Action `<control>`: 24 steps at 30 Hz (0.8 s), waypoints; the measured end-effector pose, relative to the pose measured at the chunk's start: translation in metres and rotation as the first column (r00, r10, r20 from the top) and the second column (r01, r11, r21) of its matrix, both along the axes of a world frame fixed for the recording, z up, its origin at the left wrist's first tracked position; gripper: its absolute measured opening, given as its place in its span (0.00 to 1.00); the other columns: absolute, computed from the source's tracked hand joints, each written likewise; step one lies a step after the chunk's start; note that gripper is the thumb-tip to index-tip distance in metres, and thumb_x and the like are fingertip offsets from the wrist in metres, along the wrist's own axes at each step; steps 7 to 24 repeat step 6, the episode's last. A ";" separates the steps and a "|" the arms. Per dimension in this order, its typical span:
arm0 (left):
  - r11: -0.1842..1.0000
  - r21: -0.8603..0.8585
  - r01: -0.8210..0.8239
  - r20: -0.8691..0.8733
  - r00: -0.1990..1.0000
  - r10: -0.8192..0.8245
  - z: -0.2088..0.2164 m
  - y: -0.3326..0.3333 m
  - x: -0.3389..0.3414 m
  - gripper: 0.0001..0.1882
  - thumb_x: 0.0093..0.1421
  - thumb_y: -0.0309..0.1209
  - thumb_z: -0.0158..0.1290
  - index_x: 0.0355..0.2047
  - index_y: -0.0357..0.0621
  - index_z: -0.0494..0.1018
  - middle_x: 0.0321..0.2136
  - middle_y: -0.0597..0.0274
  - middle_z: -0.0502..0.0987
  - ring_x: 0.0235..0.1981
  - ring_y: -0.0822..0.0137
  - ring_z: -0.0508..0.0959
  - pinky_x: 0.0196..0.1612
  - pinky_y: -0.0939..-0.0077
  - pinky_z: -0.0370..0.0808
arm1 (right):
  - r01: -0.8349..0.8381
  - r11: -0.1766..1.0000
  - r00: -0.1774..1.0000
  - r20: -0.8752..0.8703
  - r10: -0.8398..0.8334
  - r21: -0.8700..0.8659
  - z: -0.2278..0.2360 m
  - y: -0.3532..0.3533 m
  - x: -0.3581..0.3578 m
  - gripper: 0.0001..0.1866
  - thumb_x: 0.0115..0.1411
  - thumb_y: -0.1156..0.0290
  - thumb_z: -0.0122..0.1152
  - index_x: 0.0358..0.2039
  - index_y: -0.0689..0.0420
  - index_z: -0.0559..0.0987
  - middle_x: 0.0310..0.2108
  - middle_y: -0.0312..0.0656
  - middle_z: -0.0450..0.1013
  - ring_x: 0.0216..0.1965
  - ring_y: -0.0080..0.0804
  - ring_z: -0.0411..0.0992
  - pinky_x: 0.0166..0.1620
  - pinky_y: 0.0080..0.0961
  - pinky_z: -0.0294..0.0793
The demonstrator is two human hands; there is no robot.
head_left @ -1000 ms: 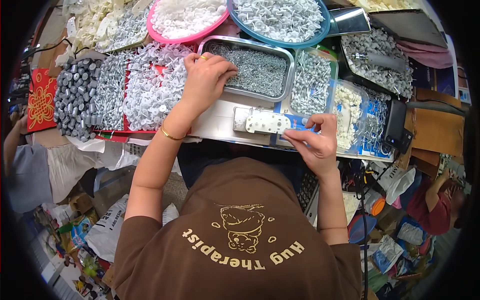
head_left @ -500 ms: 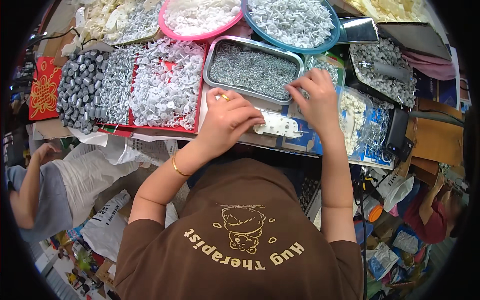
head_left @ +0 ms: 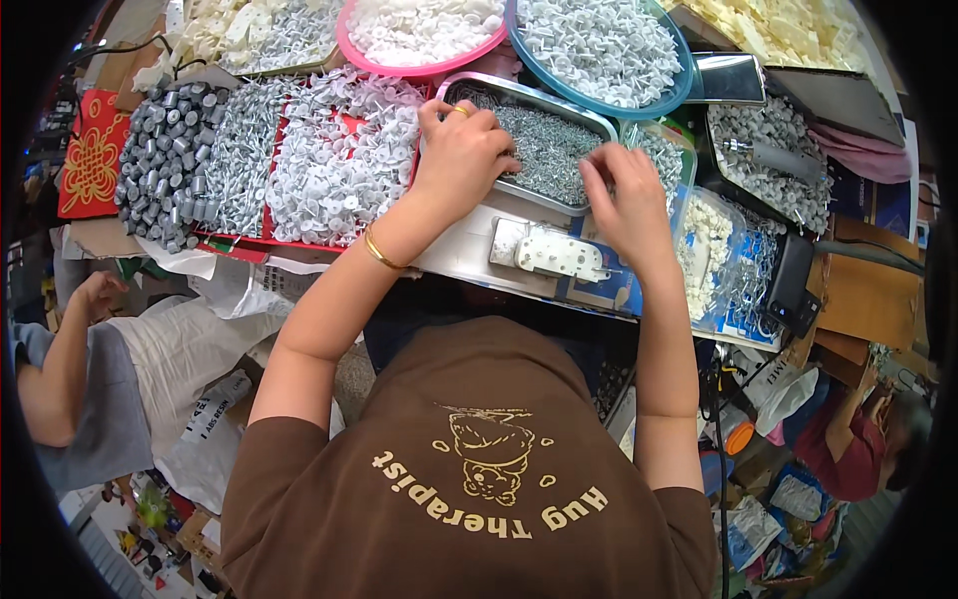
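My left hand (head_left: 461,155) has come over the left end of a metal tray (head_left: 524,193) filled with small silver screws (head_left: 544,150). Its fingers are curled and pressed together, and whatever they hold is hidden. At the tray's right edge my right hand (head_left: 629,205) bends over with thumb and fingertips drawn together; anything between them is too small to make out. Below the tray, on the table's near edge, lies a flat white plastic assembly (head_left: 564,255) with small metal points on top and a squarer white block at its left end. Neither hand touches it.
Left of the tray, a red box (head_left: 267,215) holds white round-headed parts and metal pins beside grey cylinders (head_left: 170,150). Pink (head_left: 344,40) and teal (head_left: 683,75) basins stand behind. Clear bags of parts (head_left: 704,250) and a black device (head_left: 795,280) lie right. Other people sit at both sides.
My left hand has moved up from beside the white assembly to the screw tray, uncovering the assembly's left block. My right hand has shifted slightly down, staying at the tray's right edge.
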State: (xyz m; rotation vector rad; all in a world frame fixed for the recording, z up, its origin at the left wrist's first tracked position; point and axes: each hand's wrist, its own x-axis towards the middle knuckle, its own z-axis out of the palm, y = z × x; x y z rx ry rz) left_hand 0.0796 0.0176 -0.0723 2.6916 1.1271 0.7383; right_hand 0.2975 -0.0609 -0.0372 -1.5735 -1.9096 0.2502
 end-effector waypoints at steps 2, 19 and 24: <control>1.000 -0.029 0.000 0.021 1.000 0.001 0.002 0.000 -0.004 0.05 0.53 0.38 0.65 0.26 0.55 0.83 0.29 0.73 0.78 0.42 0.66 0.74 0.54 0.55 0.55 | -0.004 0.973 0.977 -0.210 -0.046 -0.232 0.024 -0.021 -0.001 0.05 0.57 0.75 0.66 0.33 0.63 0.80 0.30 0.43 0.76 0.32 0.39 0.74 0.38 0.34 0.72; 0.995 -0.102 -0.002 0.080 0.997 0.010 0.001 -0.007 -0.007 0.04 0.56 0.37 0.64 0.27 0.55 0.83 0.31 0.75 0.79 0.42 0.67 0.74 0.53 0.55 0.56 | -0.160 0.965 0.985 0.033 0.170 -0.208 0.030 -0.057 0.003 0.07 0.60 0.71 0.67 0.38 0.56 0.84 0.36 0.49 0.81 0.37 0.33 0.80 0.43 0.31 0.77; 0.995 -0.102 -0.002 0.080 0.997 0.010 0.001 -0.007 -0.007 0.04 0.56 0.37 0.64 0.27 0.55 0.83 0.31 0.75 0.79 0.42 0.67 0.74 0.53 0.55 0.56 | -0.160 0.965 0.985 0.033 0.170 -0.208 0.030 -0.057 0.003 0.07 0.60 0.71 0.67 0.38 0.56 0.84 0.36 0.49 0.81 0.37 0.33 0.80 0.43 0.31 0.77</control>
